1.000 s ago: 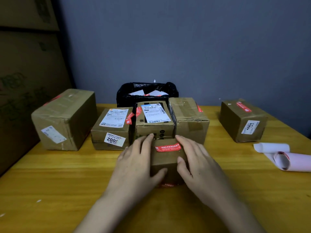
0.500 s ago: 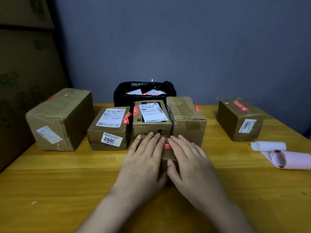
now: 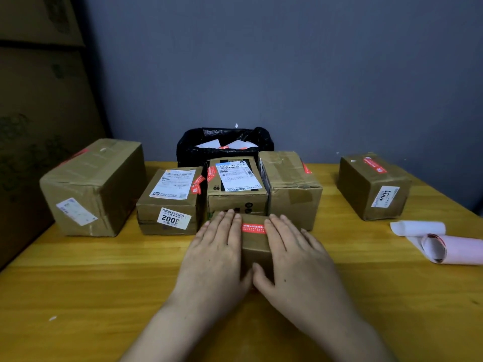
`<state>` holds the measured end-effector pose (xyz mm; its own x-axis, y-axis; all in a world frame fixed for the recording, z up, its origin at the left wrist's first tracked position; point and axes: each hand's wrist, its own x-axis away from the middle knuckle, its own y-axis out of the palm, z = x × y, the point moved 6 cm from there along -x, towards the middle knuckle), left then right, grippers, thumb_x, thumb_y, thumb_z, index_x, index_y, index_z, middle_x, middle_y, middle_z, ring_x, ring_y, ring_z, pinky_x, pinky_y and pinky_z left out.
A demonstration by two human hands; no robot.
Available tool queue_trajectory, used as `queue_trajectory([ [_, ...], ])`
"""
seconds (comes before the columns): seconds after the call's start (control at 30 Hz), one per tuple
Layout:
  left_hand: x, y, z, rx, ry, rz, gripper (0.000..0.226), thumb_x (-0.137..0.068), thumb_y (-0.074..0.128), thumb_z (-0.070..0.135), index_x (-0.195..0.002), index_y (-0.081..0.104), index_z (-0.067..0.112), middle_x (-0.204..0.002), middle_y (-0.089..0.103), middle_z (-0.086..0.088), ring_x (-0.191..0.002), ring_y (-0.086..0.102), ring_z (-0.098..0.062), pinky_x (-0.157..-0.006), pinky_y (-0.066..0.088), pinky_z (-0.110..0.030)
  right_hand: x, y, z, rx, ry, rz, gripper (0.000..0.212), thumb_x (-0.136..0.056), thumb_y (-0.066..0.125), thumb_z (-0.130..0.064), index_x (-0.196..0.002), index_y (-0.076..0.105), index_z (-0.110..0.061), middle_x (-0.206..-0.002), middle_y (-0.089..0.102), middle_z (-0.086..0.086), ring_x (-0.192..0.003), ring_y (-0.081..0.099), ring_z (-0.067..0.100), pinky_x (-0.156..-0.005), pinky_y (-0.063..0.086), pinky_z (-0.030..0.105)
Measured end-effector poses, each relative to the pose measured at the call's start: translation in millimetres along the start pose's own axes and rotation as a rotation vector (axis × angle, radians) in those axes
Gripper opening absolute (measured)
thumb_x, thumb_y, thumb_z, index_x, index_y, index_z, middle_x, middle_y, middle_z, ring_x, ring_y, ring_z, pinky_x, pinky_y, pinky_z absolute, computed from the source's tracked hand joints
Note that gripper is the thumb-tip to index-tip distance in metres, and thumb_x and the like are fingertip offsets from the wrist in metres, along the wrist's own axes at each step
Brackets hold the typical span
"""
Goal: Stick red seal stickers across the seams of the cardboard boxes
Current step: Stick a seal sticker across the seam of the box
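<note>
Item: small cardboard box (image 3: 254, 246), sitting on the wooden table (image 3: 78, 296) between the two hands. Left hand (image 3: 217, 253) is lying flat with fingers extended together, palm pressing on the box's left side; right hand (image 3: 295, 257) is lying likewise on the right side. Thumbs are meeting at the box's near edge. Neither hand is gripping.

Item: red seal sticker (image 3: 253, 228), showing on the box top in the gap between the fingers of both hands.

Item: row of three labelled boxes (image 3: 235, 189), standing just beyond the fingertips.

Item: large box (image 3: 94, 189), far to the left hand's outer side.

Item: sticker backing roll (image 3: 444, 246), lying well right of the right hand.
</note>
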<state>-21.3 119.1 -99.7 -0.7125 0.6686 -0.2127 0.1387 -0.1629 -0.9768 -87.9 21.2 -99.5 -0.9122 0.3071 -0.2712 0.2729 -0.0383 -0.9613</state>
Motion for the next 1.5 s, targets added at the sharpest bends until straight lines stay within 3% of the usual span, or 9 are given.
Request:
queue_trajectory([
  [0.13, 0.7, -6.0, 0.3, -0.025, 0.041, 0.042, 0.086, -0.090, 0.025, 0.065, -0.153, -0.004, 0.014, -0.161, -0.005, -0.003, -0.148, -0.005, -0.015, -0.117, -0.002, -0.028, 0.6, -2.3, 1.9, 0.000, 0.042, -0.012, 0.074, -0.076, 0.035, -0.055, -0.128, 0.061, -0.010, -0.130, 0.062, 0.005, -0.122, 0.058, 0.019, -0.097, 0.038, 0.036],
  [0.33, 2.6, -5.2, -1.0, -0.013, -0.022, 0.077, 0.090, -0.091, 0.028, 0.065, -0.151, -0.011, 0.011, -0.160, -0.013, -0.004, -0.147, -0.013, -0.016, -0.119, 0.004, -0.029, 1.1, -6.8, -3.9, -0.086, -0.036, -0.022, 0.079, -0.095, 0.031, -0.056, -0.154, -0.005, -0.017, -0.162, -0.006, -0.003, -0.148, -0.007, 0.012, -0.105, -0.008, 0.025],
  [0.63, 1.5, -14.5, -8.5, 0.046, -0.026, 0.075, 0.101, -0.085, 0.041, 0.067, -0.151, -0.015, 0.014, -0.160, -0.010, -0.001, -0.148, -0.007, -0.016, -0.118, 0.001, -0.030, -0.6, -3.6, -3.9, -0.033, 0.000, -0.017, 0.086, -0.081, 0.037, -0.058, -0.152, 0.021, -0.013, -0.160, 0.020, 0.002, -0.147, 0.019, 0.016, -0.109, 0.005, 0.030],
  [0.77, -4.3, -19.1, 7.4, 0.000, 0.173, 0.122, 0.088, -0.082, 0.038, 0.059, -0.151, 0.022, 0.007, -0.158, 0.021, -0.011, -0.146, 0.015, -0.020, -0.116, 0.006, -0.035, -2.2, -4.8, -4.3, -0.031, -0.023, -0.009, 0.088, -0.074, 0.033, -0.056, -0.151, 0.027, -0.013, -0.158, 0.026, 0.003, -0.146, 0.022, 0.017, -0.111, 0.009, 0.031],
  [0.87, -9.2, -7.6, 9.7, -0.052, 0.235, 0.085, 0.089, -0.084, 0.046, 0.054, -0.152, 0.010, 0.011, -0.160, 0.009, -0.005, -0.148, 0.006, -0.017, -0.116, -0.003, -0.031, -4.4, -2.5, -5.0, -0.041, 0.018, -0.029, 0.081, -0.065, 0.042, -0.051, -0.134, 0.054, -0.010, -0.135, 0.058, 0.005, -0.129, 0.052, 0.021, -0.103, 0.035, 0.036],
  [1.0, -11.0, -2.1, 11.3, -0.085, 0.177, 0.063, 0.086, -0.049, 0.082, 0.039, -0.124, 0.062, 0.002, -0.125, 0.064, -0.013, -0.116, 0.061, -0.025, -0.099, 0.042, -0.039, -8.9, -4.1, -14.3, -0.071, -0.052, -0.041, 0.078, -0.070, 0.040, -0.043, -0.141, 0.045, -0.011, -0.145, 0.048, 0.004, -0.137, 0.042, 0.019, -0.110, 0.021, 0.035],
  [1.13, -9.7, 6.2, 12.7, -0.065, 0.195, 0.071, 0.083, -0.044, 0.086, 0.032, -0.118, 0.065, 0.002, -0.119, 0.066, -0.014, -0.109, 0.065, -0.025, -0.091, 0.049, -0.036, -7.9, -3.1, -13.5, -0.052, -0.032, -0.043, 0.069, -0.070, 0.039, -0.039, -0.129, 0.059, -0.009, -0.131, 0.061, 0.006, -0.123, 0.057, 0.019, -0.104, 0.038, 0.037],
  [1.33, -5.6, -6.5, 9.7, -0.046, 0.116, 0.051, 0.084, -0.094, 0.041, 0.049, -0.152, -0.006, 0.011, -0.161, -0.005, -0.006, -0.148, -0.004, -0.018, -0.118, -0.003, -0.029, -6.1, -4.6, -10.0, -0.068, -0.057, -0.023, 0.074, -0.084, 0.047, -0.039, -0.150, 0.028, -0.011, -0.157, 0.028, 0.005, -0.145, 0.025, 0.017, -0.113, 0.009, 0.030],
  [1.5, -2.0, -7.9, -1.2, -0.044, 0.066, 0.089, 0.086, -0.093, 0.035, 0.057, -0.151, -0.009, 0.013, -0.160, -0.009, -0.004, -0.148, -0.007, -0.016, -0.118, -0.006, -0.030, -4.9, -3.7, -4.9, -0.101, -0.081, -0.011, 0.078, -0.094, 0.041, -0.046, -0.154, -0.002, -0.019, -0.162, -0.003, -0.004, -0.148, -0.006, 0.010, -0.109, -0.011, 0.024],
])
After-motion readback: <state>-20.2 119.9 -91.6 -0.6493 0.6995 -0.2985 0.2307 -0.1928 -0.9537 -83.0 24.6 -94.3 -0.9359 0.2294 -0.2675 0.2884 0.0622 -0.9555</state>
